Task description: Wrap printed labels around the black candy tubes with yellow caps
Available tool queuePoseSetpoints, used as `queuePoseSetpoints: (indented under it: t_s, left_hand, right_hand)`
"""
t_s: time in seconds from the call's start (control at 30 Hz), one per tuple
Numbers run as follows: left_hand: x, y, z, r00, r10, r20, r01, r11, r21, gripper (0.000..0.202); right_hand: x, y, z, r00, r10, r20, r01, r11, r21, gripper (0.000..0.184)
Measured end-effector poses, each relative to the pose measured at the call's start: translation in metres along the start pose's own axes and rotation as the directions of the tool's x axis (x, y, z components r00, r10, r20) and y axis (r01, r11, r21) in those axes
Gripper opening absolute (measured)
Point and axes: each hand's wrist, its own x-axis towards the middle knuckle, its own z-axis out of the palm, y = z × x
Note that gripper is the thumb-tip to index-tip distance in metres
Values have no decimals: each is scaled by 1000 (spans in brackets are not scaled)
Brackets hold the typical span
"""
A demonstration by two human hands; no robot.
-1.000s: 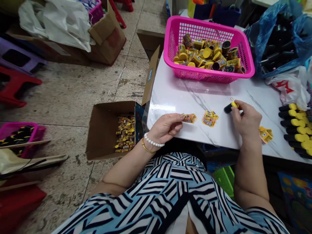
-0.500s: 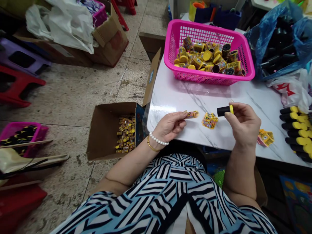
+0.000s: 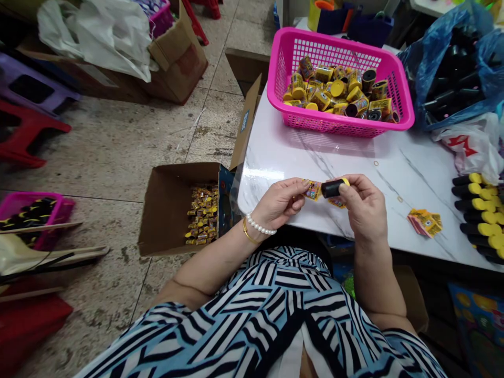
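Note:
Between thumb and fingers, my left hand [image 3: 286, 198] pinches a small yellow printed label [image 3: 314, 190]. My right hand [image 3: 364, 205] grips a black cylinder with a yellow end [image 3: 333, 188], held on its side. The cylinder's dark end is right beside the label; whether they touch I cannot tell. Partly hidden under the cylinder, a stack of similar labels [image 3: 337, 202] lies on the table. Another loose pile of labels [image 3: 426, 222] rests to the right of my right hand.
A pink basket [image 3: 342, 122] of labelled yellow-and-black cylinders stands at the table's back. Rows of unlabelled cylinders [image 3: 474, 216] lie at right, by a blue bag [image 3: 429, 113] of black pieces. A cardboard box [image 3: 167, 210] with finished-looking cylinders is at left. Two small rings [image 3: 376, 163] lie on the table.
My right hand has moved left with the black cylinder, bringing it up to the label. My left hand has stayed nearly in place, and the label now faces up more fully.

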Motion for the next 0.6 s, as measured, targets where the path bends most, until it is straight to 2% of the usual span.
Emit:
queuePoseSetpoints:
  t_s: [0.1, 0.3, 0.47, 0.6]
  left_hand:
    - [0, -1, 1, 1000, 19, -8, -19, 1000, 13, 39]
    - [-2, -3, 4, 998, 62, -3, -62, 998, -13, 39]
    - [-1, -6, 1, 999, 45, 19, -43, 996, -78, 39]
    - [-3, -4, 0, 1000, 23, 12, -22, 998, -52, 35]
  right_hand:
    - [-7, 2, 11, 997, -39, -60, 40, 999, 5, 31]
    - [-30, 6, 35, 974, -190, -125, 176, 978, -111, 31]
    - [-34, 12, 36, 957, -233, -175, 209, 967, -147, 32]
    - [-31, 15, 36, 948, -264, -180, 240, 960, -142, 32]
